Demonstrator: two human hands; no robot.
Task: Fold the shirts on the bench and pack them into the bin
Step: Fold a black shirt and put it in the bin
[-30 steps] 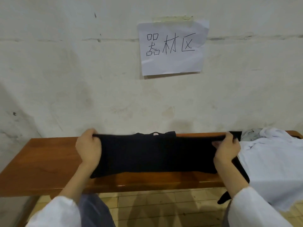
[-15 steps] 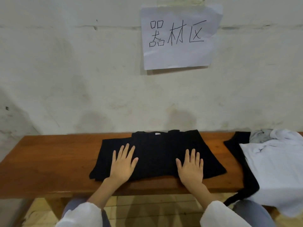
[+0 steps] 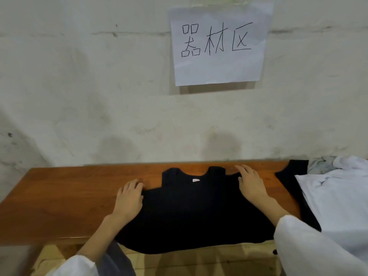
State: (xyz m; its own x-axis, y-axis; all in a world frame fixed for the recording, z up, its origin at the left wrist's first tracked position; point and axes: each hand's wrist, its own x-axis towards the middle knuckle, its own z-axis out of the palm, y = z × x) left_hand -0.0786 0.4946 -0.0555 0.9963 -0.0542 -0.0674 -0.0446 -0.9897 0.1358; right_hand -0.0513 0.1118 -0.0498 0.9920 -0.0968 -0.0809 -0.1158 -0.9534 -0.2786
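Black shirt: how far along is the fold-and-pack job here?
Done: nothing packed that shows; no bin is in view. In hand: the black shirt lies on the bench, hem over the front edge, left hand and right hand at its sides. Left: its folds, then the pile on the right.

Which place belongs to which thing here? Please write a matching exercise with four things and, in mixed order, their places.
Things
1. black shirt
2. white shirt
3. paper sign
4. left hand

Places
A. taped on the wall
B. right end of the bench
C. middle of the bench, lower edge hanging over the front
D. at the black shirt's left edge

Pairs: 1-C, 2-B, 3-A, 4-D
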